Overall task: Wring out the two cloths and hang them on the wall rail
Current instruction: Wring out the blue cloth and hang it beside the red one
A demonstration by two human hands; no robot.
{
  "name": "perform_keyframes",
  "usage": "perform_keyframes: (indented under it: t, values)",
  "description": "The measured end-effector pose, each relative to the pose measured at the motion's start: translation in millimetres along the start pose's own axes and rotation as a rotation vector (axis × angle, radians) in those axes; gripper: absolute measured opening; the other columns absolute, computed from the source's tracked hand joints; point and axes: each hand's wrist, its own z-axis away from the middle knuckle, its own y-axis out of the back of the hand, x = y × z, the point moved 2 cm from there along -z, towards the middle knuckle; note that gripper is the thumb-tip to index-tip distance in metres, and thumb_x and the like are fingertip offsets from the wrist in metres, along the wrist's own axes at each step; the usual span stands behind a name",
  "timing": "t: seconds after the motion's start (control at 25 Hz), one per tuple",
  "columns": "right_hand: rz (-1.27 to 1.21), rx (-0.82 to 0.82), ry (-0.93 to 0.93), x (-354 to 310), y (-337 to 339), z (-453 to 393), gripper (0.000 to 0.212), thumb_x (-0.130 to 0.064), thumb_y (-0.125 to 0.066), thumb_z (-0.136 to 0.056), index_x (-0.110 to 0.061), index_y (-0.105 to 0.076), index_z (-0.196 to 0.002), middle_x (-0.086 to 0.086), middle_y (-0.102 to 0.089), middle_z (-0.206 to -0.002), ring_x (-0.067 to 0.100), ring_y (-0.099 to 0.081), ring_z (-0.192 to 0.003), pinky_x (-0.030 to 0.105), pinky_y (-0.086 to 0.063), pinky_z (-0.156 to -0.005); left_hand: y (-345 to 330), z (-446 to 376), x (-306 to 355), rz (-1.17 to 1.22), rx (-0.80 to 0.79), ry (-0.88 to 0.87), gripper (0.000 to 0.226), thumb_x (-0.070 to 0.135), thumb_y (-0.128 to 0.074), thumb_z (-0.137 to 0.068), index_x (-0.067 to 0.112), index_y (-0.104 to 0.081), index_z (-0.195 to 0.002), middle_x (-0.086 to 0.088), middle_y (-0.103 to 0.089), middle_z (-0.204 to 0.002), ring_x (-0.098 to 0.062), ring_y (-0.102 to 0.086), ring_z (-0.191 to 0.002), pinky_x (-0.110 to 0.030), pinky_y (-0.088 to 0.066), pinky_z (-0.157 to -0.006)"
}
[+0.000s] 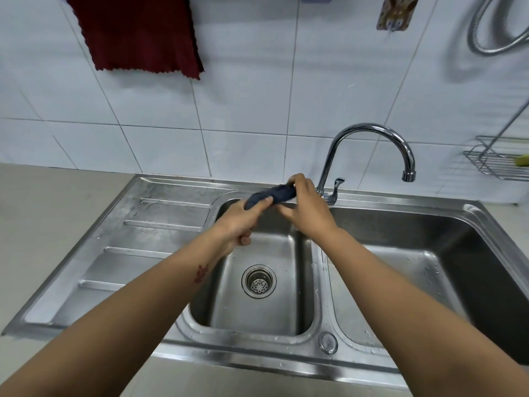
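From the head camera I see my left hand [239, 222] and right hand [307, 209] both clenched on a twisted dark blue cloth [272, 195], held over the far rim of the left sink basin [257, 319]. At eleven o'clock a maroon cloth [137, 32] hangs flat on the tiled wall [257, 110], the faucet [369, 156] stands at one o'clock, and I can read no writing or brand anywhere.

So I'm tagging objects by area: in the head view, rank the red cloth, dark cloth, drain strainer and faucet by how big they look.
1. red cloth, though cut off at the top
2. faucet
3. dark cloth, twisted, partly hidden by the hands
4. drain strainer, close to it; unsure
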Motion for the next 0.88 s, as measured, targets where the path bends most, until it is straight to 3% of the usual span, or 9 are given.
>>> perform_keyframes:
  t: [0.12,0.24,0.32,0.4,0.48,0.6,0.68,0.76,0.88]
  values:
    - [-0.261,-0.045,-0.107,7,-3,-3,0.047,-0.042,-0.068,-0.078,-0.024,-0.049,-0.117,0.000,-0.055,-0.112,0.015,-0.059,-0.092,0.043,-0.054,-0.083,7,-9,-4,0.012,0.053,0.048,0.045,0.066,-0.042,-0.088,0.026,-0.058,-0.099,0.002,-0.040,-0.059,-0.009,-0.026,-0.041,-0.018,-0.025,-0.039]
    - [-0.432,0.011,-0.217,7,0,-7,0.020,-0.040,-0.062,-0.086,-0.023,-0.058,-0.095,0.001,-0.063,-0.099,0.023,-0.063,-0.091,0.044,-0.053,-0.084,5,-10,-6,-0.025,0.042,0.012,0.036,0.054,-0.037,-0.096,0.025,-0.056,-0.105,0.001,-0.044,-0.064,-0.010,-0.030,-0.047,-0.020,-0.027,-0.045]
    - [-0.362,0.032,-0.202,10,4,-11,0.009,-0.024,-0.061,-0.090,-0.018,-0.057,-0.084,0.006,-0.065,-0.096,0.026,-0.062,-0.092,0.037,-0.049,-0.083,3,-9,-8,-0.095,0.050,-0.056,0.031,0.045,-0.040,-0.098,0.019,-0.055,-0.106,0.000,-0.047,-0.071,-0.012,-0.035,-0.053,-0.022,-0.030,-0.048]
    - [-0.257,0.043,-0.188,11,6,-12,0.010,-0.022,-0.062,-0.088,-0.021,-0.057,-0.079,0.006,-0.063,-0.096,0.027,-0.060,-0.095,0.038,-0.048,-0.084,3,-9,-11,-0.189,0.066,-0.115,0.024,0.041,-0.048,-0.096,0.018,-0.054,-0.099,0.000,-0.051,-0.076,-0.013,-0.040,-0.059,-0.024,-0.035,-0.051]
    - [-0.218,0.059,-0.184,9,9,-10,0.012,-0.027,-0.059,-0.086,-0.029,-0.055,-0.075,0.001,-0.063,-0.094,0.027,-0.057,-0.098,0.045,-0.047,-0.087,6,-10,-12,-0.311,0.094,-0.181,0.020,0.042,-0.064,-0.080,0.026,-0.055,-0.088,-0.002,-0.059,-0.087,-0.015,-0.051,-0.069,-0.027,-0.045,-0.059]
    - [-0.263,0.052,-0.111,2,6,-8,0.010,-0.031,-0.055,-0.086,-0.032,-0.051,-0.077,-0.003,-0.066,-0.085,0.027,-0.059,-0.092,0.048,-0.047,-0.087,8,-17,-17,-0.553,0.057,-0.176,0.042,0.053,-0.069,-0.047,0.041,-0.053,-0.083,-0.004,-0.063,-0.102,-0.026,-0.061,-0.097,-0.043,-0.053,-0.086]
    - [-0.304,0.034,-0.079,-6,8,-8,0.012,-0.030,-0.054,-0.089,-0.032,-0.049,-0.079,0.003,-0.067,-0.080,0.027,-0.060,-0.085,0.046,-0.049,-0.082,5,-13,-12,-0.433,-0.005,-0.191,0.048,0.058,-0.071,-0.057,0.043,-0.053,-0.099,-0.001,-0.065,-0.104,-0.023,-0.061,-0.104,-0.043,-0.051,-0.093]
    - [-0.328,-0.003,-0.059,-14,12,-9,0.012,-0.029,-0.053,-0.092,-0.029,-0.049,-0.081,0.009,-0.066,-0.075,0.025,-0.058,-0.072,0.041,-0.047,-0.075,1,-9,-2,-0.272,-0.046,-0.259,0.038,0.046,-0.069,-0.079,0.035,-0.055,-0.113,0.001,-0.067,-0.105,-0.017,-0.063,-0.103,-0.036,-0.051,-0.093]
    - [-0.281,-0.029,-0.060,-23,18,-11,0.012,-0.031,-0.054,-0.093,-0.025,-0.050,-0.083,0.001,-0.058,-0.060,0.017,-0.048,-0.058,0.035,-0.040,-0.062,-3,-5,11,-0.268,0.015,-0.433,0.010,0.027,-0.063,-0.090,0.017,-0.063,-0.094,0.003,-0.066,-0.092,-0.012,-0.060,-0.089,-0.027,-0.046,-0.085]
